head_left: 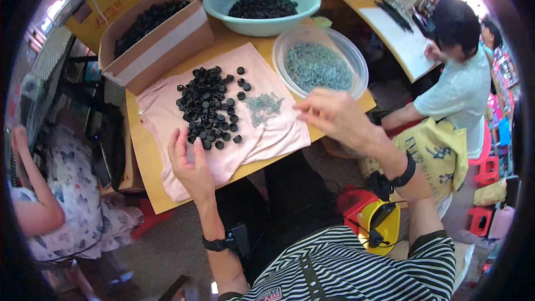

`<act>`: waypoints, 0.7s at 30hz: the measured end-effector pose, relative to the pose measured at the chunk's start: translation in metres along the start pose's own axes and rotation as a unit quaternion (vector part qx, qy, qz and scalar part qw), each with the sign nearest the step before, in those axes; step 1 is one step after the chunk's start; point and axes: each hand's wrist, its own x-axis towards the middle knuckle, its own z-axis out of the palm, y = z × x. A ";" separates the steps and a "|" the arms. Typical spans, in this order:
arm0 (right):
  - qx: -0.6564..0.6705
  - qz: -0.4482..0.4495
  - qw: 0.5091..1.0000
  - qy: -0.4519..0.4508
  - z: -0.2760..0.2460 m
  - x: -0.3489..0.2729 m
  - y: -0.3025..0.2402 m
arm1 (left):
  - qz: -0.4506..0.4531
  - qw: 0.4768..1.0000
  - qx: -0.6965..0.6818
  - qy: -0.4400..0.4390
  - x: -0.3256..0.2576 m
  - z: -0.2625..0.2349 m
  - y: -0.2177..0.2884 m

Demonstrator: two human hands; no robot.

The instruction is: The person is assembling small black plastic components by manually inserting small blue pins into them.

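Observation:
A pile of small black round caps (208,107) lies on a pink cloth (267,134) spread over the wooden table (146,156). Beside it sits a small heap of pale grey-green metal bits (263,105). My left hand (189,161) rests flat on the cloth just below the caps, fingers apart, holding nothing I can see. Over the cloth's right edge hovers my right hand (334,116), blurred, its fingertips pinched together; whether it holds a piece is unclear.
A clear plastic bowl (353,56) of the same grey-green bits stands at the right. A teal basin (223,6) and a cardboard box (167,39) both hold black caps at the back. One person sits at the left, another at a table on the right.

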 end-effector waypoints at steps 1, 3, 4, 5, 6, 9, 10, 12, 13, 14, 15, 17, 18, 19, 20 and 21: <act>0.011 0.034 0.999 -0.018 0.008 -0.013 -0.003 | 0.010 1.000 0.010 -0.010 0.001 0.001 0.002; 0.051 0.044 0.998 0.020 0.025 -0.026 -0.003 | -0.009 0.997 0.060 -0.041 0.002 0.003 0.005; 0.058 0.084 0.995 0.020 0.032 -0.028 -0.001 | 0.013 0.997 0.066 -0.043 0.002 0.003 0.006; 0.088 0.061 0.993 0.041 0.037 -0.028 0.002 | 0.011 0.996 0.070 -0.049 0.002 0.004 0.007; 0.081 0.034 0.993 0.079 0.044 -0.027 0.006 | 0.002 0.995 0.082 -0.058 0.002 0.005 0.008; 0.089 0.009 0.989 0.119 0.057 -0.025 0.015 | -0.038 0.994 0.089 -0.049 0.001 0.007 0.009; 0.098 0.013 0.988 0.119 0.061 -0.025 0.018 | -0.042 0.993 0.098 -0.046 0.002 0.008 0.009; 0.109 0.024 0.988 0.106 0.067 -0.024 0.026 | -0.050 0.993 0.097 -0.044 0.003 0.009 0.011; 0.122 0.018 0.986 0.108 0.070 -0.025 0.029 | -0.068 0.991 0.103 -0.048 0.002 0.010 0.012; 0.125 0.021 0.986 0.108 0.072 -0.025 0.032 | -0.086 0.991 0.094 -0.050 0.002 0.011 0.012; 0.124 0.026 0.986 0.112 0.074 -0.026 0.035 | -0.085 0.990 0.097 -0.049 0.003 0.013 0.013; 0.143 0.027 0.983 0.108 0.076 -0.026 0.037 | -0.096 0.990 0.091 -0.055 0.005 0.014 0.014; 0.148 0.030 0.983 0.109 0.076 -0.026 0.038 | -0.105 0.989 0.084 -0.054 0.006 0.014 0.014; 0.153 0.036 0.981 0.111 0.075 -0.027 0.038 | -0.091 0.991 0.081 -0.054 0.006 0.014 0.015; 0.163 0.047 0.978 0.119 0.075 -0.026 0.036 | -0.097 0.990 0.091 -0.056 0.005 0.014 0.016; 0.163 0.048 0.978 0.120 0.074 -0.027 0.035 | -0.109 0.987 0.106 -0.059 0.005 0.015 0.017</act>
